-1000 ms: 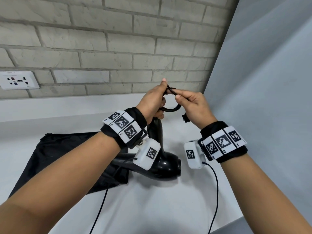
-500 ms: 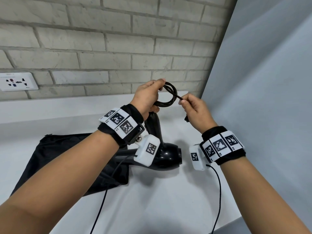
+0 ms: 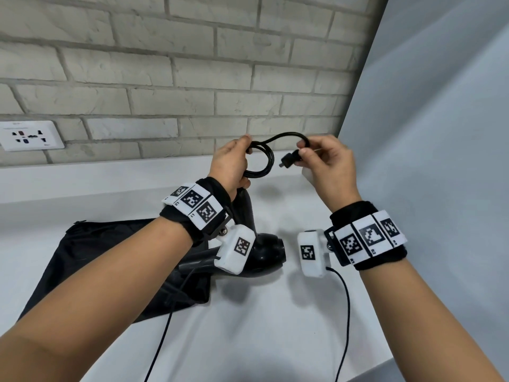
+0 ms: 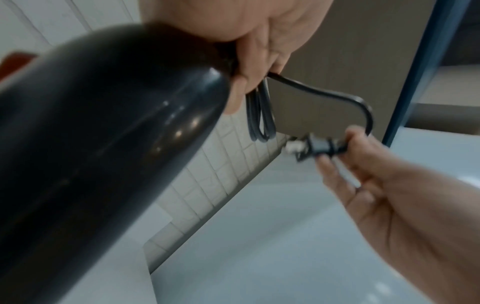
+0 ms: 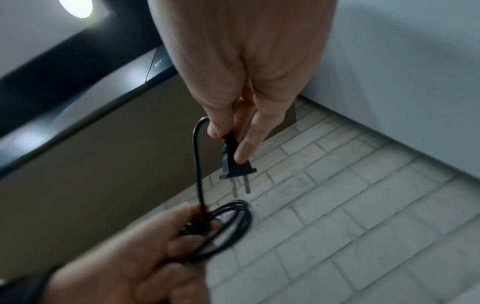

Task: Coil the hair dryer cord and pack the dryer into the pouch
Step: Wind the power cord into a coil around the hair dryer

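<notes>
The black hair dryer (image 3: 264, 249) lies on the white counter (image 3: 248, 340), its handle (image 3: 243, 205) pointing up toward my left hand (image 3: 231, 164); the handle fills the left wrist view (image 4: 103, 133). That hand grips a small coil of the black cord (image 3: 265, 164) (image 4: 261, 115) (image 5: 228, 224) above the handle. My right hand (image 3: 327, 164) pinches the two-pin plug (image 3: 289, 161) (image 5: 235, 162) (image 4: 317, 147) at the cord's end, a short arc of cord joining the two hands. The black pouch (image 3: 91, 260) lies flat to the left, partly under the dryer.
A grey brick wall (image 3: 192, 73) with a white socket plate (image 3: 30, 135) backs the counter. A pale blue-grey panel (image 3: 440, 133) closes the right side. Thin black wires (image 3: 345, 312) hang from the wrist cameras over the counter front.
My right hand has pulled away to the right from the left, drawing out a short arc of cord and now pinching the plug. The left hand keeps the coil.
</notes>
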Available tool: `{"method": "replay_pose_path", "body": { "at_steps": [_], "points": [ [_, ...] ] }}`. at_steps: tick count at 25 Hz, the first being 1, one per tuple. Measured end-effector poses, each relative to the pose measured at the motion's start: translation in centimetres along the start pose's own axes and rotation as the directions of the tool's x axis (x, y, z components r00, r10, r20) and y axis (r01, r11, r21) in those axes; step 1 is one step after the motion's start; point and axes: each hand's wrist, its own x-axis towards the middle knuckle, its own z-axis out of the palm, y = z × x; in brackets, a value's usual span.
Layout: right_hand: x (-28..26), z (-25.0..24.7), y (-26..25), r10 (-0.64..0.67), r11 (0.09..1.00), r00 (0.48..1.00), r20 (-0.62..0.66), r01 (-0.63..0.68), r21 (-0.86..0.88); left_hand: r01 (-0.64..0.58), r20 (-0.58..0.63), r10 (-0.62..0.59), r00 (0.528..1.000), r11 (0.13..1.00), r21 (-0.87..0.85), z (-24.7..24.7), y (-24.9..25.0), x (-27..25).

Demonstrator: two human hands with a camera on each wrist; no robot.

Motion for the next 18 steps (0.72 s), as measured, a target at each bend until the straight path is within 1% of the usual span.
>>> {"method": "replay_pose_path", "body": {
  "at_steps": [2,3,4,5,6,8,9,10,12,15,16,18],
  "points": [
    [-0.4,0.9,-0.6,0.025,0.986,1.0,0.008,-0.026,0.164,0.009,0.016,-0.009,1.0,1.0,0.016,0.4,-0.5,-0.2],
    [-0.6,1.3,-0.6,0.047,0.977,0.999,0.02,-0.05,0.208,0.013,0.021,-0.014,1.0,1.0,0.025,0.5,-0.6,-0.3],
    [-0.8,1.6,-0.4,0.051,0.976,0.998,0.029,-0.056,0.21,0.019,0.026,-0.02,0.999,0.999,0.03,0.5,-0.6,-0.4],
    [-1.0,1.8,-0.1,0.028,0.989,0.999,0.027,-0.032,0.147,0.027,0.033,-0.028,0.999,0.999,0.028,0.4,-0.5,-0.5],
    [-1.2,1.9,0.3,-0.017,0.999,0.999,0.03,0.017,0.029,0.036,0.043,-0.036,0.998,0.999,0.018,0.4,-0.4,-0.5],
    [-1.7,2.2,0.8,-0.104,0.97,0.991,0.088,0.121,-0.21,0.044,0.078,-0.043,0.996,0.999,-0.004,0.4,-0.1,-0.7],
    [-2.0,2.5,1.0,-0.132,0.945,0.985,0.113,0.159,-0.285,0.043,0.096,-0.043,0.994,0.999,-0.003,0.5,0.1,-0.8],
    [-2.3,2.7,1.3,-0.151,0.928,0.981,0.119,0.182,-0.324,0.038,0.112,-0.039,0.993,0.999,0.004,0.6,0.2,-1.0],
    [-2.6,2.8,1.5,-0.148,0.924,0.985,0.085,0.169,-0.344,0.018,0.129,-0.021,0.991,1.0,0.024,0.8,0.2,-1.3],
    [-2.2,2.5,1.7,-0.032,0.944,0.999,0.032,0.041,-0.327,-0.024,0.146,0.016,0.989,0.998,0.056,1.0,-0.4,-1.6],
    [-2.0,2.4,1.8,-0.024,0.945,1.0,0.015,0.028,-0.326,-0.03,0.162,0.02,0.987,0.998,0.06,1.0,-0.6,-1.8],
    [-2.1,2.5,2.0,-0.08,0.937,0.996,-0.028,0.065,-0.342,-0.027,0.208,0.013,0.978,0.998,0.062,1.0,-0.6,-2.0]
  ]
}}
